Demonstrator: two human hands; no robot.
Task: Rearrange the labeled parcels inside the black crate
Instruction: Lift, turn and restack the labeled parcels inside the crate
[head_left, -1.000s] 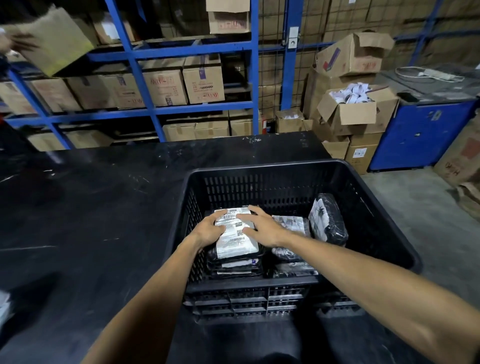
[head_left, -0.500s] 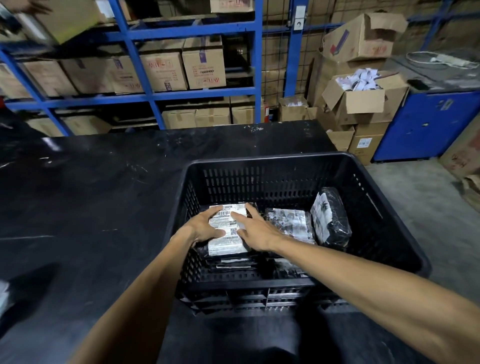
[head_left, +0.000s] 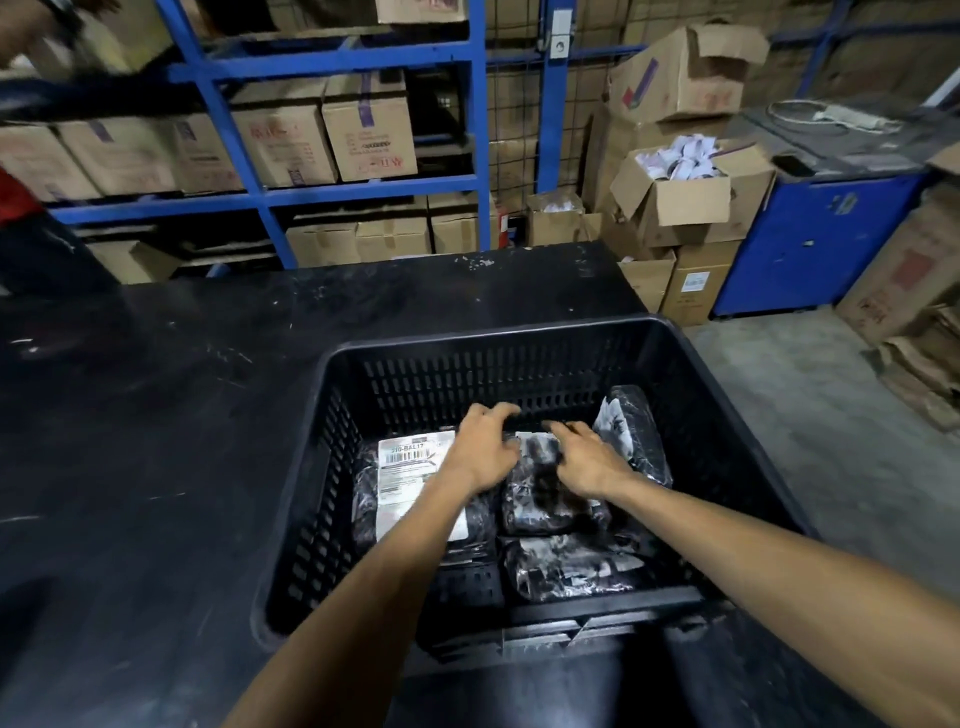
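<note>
At lower centre of the frame, the black crate (head_left: 737, 415) sits on the black desk (head_left: 156, 415), holding plastic-wrapped labeled parcels (head_left: 415, 467). Both hands reach in at mid-frame: the left hand (head_left: 480, 452) and right hand (head_left: 584, 457) rest with spread, loosely curled fingers on the middle parcel (head_left: 540, 499). Blue shelving (head_left: 363, 187) with cardboard boxes (head_left: 369, 130) fills the top.
</note>
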